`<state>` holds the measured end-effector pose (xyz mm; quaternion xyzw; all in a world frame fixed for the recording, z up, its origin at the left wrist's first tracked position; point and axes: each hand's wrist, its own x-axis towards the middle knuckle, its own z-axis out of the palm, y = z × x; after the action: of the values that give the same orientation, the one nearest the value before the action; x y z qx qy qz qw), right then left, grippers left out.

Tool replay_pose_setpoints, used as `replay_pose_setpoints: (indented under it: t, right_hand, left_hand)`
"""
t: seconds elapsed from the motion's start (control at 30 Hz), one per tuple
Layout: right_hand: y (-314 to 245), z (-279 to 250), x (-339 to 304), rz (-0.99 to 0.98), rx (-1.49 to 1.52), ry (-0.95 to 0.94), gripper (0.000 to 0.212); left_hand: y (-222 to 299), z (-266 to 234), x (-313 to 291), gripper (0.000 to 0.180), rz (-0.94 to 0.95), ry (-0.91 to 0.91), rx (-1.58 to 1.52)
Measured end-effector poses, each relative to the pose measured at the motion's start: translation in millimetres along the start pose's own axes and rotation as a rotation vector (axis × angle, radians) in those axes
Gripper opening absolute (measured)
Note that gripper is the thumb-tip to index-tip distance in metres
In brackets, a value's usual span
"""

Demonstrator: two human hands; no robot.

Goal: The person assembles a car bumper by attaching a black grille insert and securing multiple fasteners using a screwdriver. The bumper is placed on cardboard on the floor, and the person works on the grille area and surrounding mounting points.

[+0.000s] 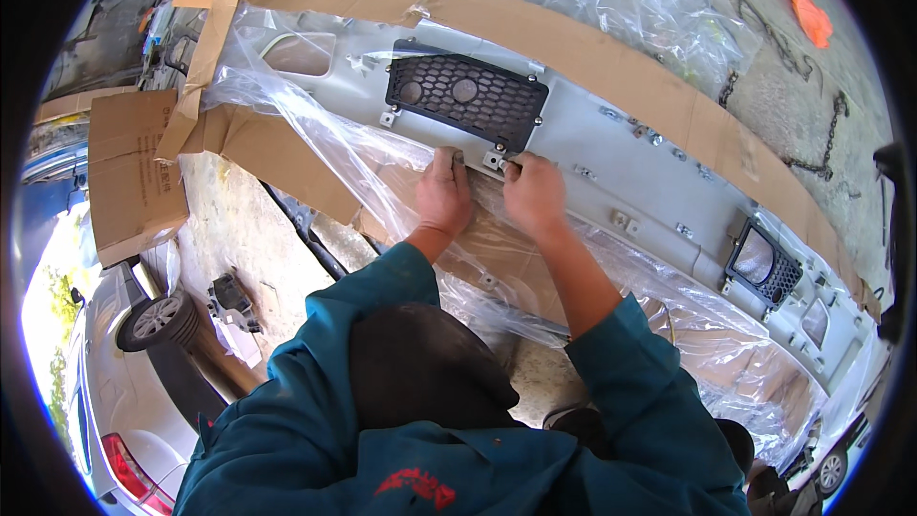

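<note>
A long grey vehicle bumper [587, 139] lies inner side up in front of me, with a black honeycomb grille [473, 94] set into it and held by several screws. My left hand [446, 193] is closed at the bumper's near edge, just below the grille; what its fingertips hold, if anything, is hidden. Close by, my right hand [532, 193] has its fingers curled together beside a small metal bracket [496, 160] at the grille's lower edge. Whatever is inside those fingers is too small to make out.
Cardboard [611, 53] and clear plastic film [373, 153] lie around the bumper. A second black mesh grille [762, 266] sits towards its right end. Chains [836, 134] and an orange cloth-like piece [807, 12] lie on the far floor. A silver car [124, 382] stands at left.
</note>
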<state>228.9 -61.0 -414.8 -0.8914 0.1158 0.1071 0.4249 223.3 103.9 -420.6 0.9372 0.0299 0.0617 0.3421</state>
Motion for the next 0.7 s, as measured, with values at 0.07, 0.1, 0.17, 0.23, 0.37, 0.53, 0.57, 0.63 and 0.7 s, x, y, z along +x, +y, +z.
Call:
replay_pose_setpoints:
  t: [0.07, 0.1, 0.17, 0.23, 0.37, 0.53, 0.57, 0.63, 0.7]
  right_hand:
    - [4.7, -1.8, 6.2, 0.038, 0.147, -0.055, 0.026]
    - [1.4, -3.7, 7.0, 0.038, 0.132, -0.064, 0.025]
    - [-5.1, -7.7, 9.1, 0.039, 0.102, -0.083, 0.025]
    - [-3.0, -4.4, 12.2, 0.026, 0.059, -0.057, 0.024]
    - [-9.5, -0.4, 15.4, 0.05, -0.071, -0.08, 0.027]
    - [4.5, -16.8, 15.1, -0.106, -0.046, -0.117, 0.027]
    - [5.3, -24.6, 12.0, -0.134, -0.034, -0.136, 0.027]
    - [19.4, -40.3, -0.7, -0.189, 0.04, 0.07, 0.028]
    - [43.3, -73.2, -19.8, -0.111, 0.132, 0.168, 0.027]
  left_hand:
    - [-1.4, -1.4, 0.4, 0.012, 0.015, 0.001, 0.017]
    - [-0.4, -3.0, -1.1, 0.012, 0.017, -0.002, 0.025]
    - [2.7, -4.0, -3.4, 0.013, 0.004, 0.001, -0.006]
    - [3.2, -2.7, -1.2, 0.013, 0.012, 0.01, -0.021]
    - [-1.9, 0.2, -3.3, 0.013, -0.001, 0.035, -0.027]
    - [-3.5, 5.6, -4.5, 0.014, -0.021, 0.024, -0.075]
    - [-7.1, 4.7, -7.4, 0.015, -0.032, 0.018, -0.062]
    - [-6.8, 0.8, -2.0, 0.016, -0.044, 0.03, -0.023]
    - [13.1, -12.2, 3.9, 0.027, -0.058, -0.082, 0.172]
